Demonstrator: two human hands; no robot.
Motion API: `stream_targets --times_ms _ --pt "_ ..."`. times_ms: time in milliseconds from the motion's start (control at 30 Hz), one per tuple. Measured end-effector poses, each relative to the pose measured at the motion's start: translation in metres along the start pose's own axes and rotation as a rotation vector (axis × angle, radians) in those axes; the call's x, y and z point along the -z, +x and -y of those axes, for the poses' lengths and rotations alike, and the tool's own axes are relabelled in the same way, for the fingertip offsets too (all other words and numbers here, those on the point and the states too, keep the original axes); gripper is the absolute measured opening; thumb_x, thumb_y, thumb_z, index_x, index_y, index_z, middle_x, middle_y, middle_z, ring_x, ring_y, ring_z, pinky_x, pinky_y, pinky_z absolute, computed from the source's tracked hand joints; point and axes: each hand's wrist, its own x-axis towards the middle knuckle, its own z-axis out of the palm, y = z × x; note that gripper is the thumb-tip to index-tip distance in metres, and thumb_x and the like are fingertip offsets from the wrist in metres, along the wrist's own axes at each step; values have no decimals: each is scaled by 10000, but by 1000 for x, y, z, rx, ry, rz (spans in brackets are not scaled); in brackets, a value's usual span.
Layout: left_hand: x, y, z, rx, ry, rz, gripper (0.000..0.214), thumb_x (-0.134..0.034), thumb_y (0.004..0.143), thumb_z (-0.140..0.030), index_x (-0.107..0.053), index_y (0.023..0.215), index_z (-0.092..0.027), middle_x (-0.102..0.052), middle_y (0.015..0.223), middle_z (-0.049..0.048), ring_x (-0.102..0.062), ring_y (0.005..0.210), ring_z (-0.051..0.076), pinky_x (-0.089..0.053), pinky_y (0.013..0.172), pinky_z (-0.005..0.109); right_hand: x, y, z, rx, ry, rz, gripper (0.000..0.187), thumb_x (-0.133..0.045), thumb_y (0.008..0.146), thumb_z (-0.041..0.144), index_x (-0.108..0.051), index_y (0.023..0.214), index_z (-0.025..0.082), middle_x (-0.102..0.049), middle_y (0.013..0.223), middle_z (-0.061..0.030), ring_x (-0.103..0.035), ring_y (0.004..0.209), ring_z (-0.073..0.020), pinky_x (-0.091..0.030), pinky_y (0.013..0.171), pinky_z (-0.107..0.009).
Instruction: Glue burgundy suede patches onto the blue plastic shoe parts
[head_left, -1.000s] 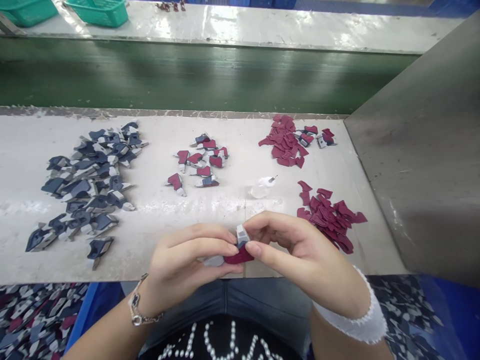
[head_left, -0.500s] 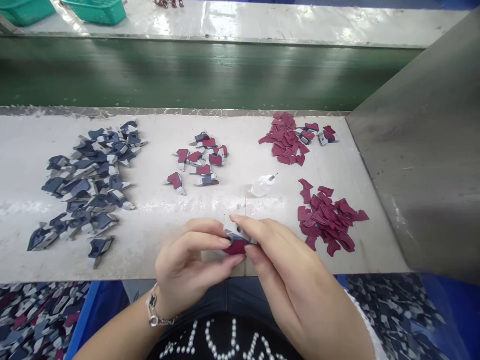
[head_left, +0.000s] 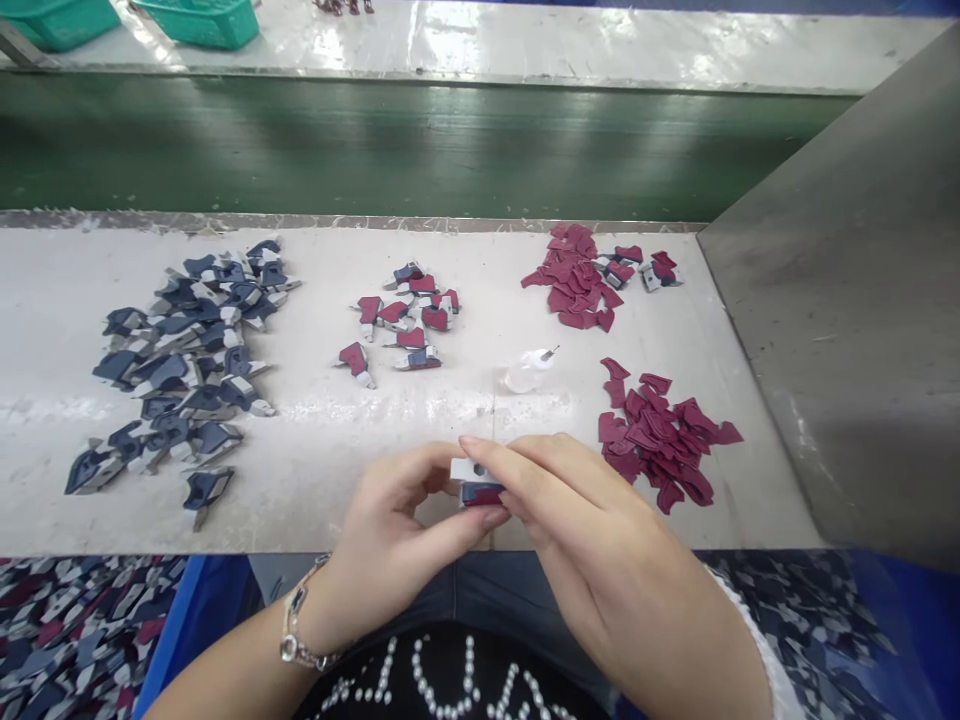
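Both hands meet at the front of the white table [head_left: 315, 430]. My left hand [head_left: 401, 515] and my right hand [head_left: 570, 500] pinch a small layered patch [head_left: 476, 482] between their fingertips. Its white end points left, and navy and maroon layers show below it; my fingers hide the rest. Nearest the hands stands a small clear plastic bottle with a thin nozzle [head_left: 527, 372], not touched. Beyond my right hand lies a loose heap of maroon patches [head_left: 660, 435].
Further along the table lie navy-and-grey patches [head_left: 180, 360], maroon-topped assembled pieces [head_left: 401, 325] and more maroon patches [head_left: 570, 280]. A steel panel [head_left: 832, 300] rises at the right. A green belt [head_left: 412, 150] runs behind. Blue bins of pieces [head_left: 75, 630] sit below the table edge.
The held patch has turned, its white end now pointing left and most of the maroon face hidden. My right hand has closed over it from above.
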Motion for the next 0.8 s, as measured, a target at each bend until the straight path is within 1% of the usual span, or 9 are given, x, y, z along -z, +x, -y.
stream_targets --times_ms 67,167,267,333,467,533,633,733,800 --pt "5 -1 -2 29 69 43 182 -757 835 -224 -694 1005 -228 -735 859 16 -696 783 168 -579 719 277 1 -1 -2 1 29 36 514 -363 937 0 -503 1381 220 -640 1141 -50 -607 1026 -178 -552 885 -321" --pt "10 -3 -2 96 34 55 195 -789 805 -252 -709 975 -199 -749 882 44 -701 813 198 -575 736 306 3 -3 -4 10 80 64 497 -374 950 11 -502 1368 248 -649 1120 -24 -605 1014 -158 -539 878 -290" --pt "8 -2 -1 215 -116 111 173 -813 780 -270 -713 889 -181 -734 792 33 -690 738 177 -572 693 289 5 -3 -6 12 116 79 487 -395 954 18 -508 1357 268 -656 1082 0 -601 995 -140 -526 860 -263" --pt "6 1 0 303 -230 128 193 -826 766 -290 -704 859 -173 -718 759 24 -694 722 170 -586 697 290 5 -3 -7 -2 116 72 474 -390 969 40 -504 1371 266 -646 1070 -7 -600 988 -138 -525 857 -264" --pt "3 8 1 491 -476 195 263 -815 783 -326 -677 970 -202 -676 746 -15 -722 743 164 -621 719 303 2 -4 -7 -58 76 56 414 -367 1021 150 -469 1418 210 -621 1123 -60 -600 1008 -167 -534 881 -319" --pt "3 8 2 468 -492 217 225 -788 816 -311 -672 984 -215 -664 767 -25 -710 750 135 -609 717 257 0 -3 -6 -73 61 52 414 -392 1023 173 -456 1430 205 -616 1127 -62 -595 1017 -172 -527 894 -331" --pt "3 5 3 306 -368 177 130 -755 851 -263 -687 950 -215 -671 800 -22 -672 759 103 -568 712 194 -2 -2 -5 -52 93 48 422 -424 1001 124 -480 1403 239 -617 1097 -31 -586 1011 -147 -505 897 -294" --pt "1 0 5 168 -280 105 125 -747 852 -203 -713 968 -233 -696 820 -25 -658 780 94 -544 717 169 -2 -1 -4 -22 164 57 448 -430 973 69 -510 1375 251 -621 1080 -8 -579 1003 -123 -487 902 -261" --pt "-1 -1 7 164 -324 85 146 -756 841 -172 -728 965 -243 -714 816 -34 -673 782 84 -542 718 150 -2 -1 -5 -28 184 72 452 -435 965 63 -524 1371 241 -628 1078 -13 -581 1004 -130 -489 900 -273"
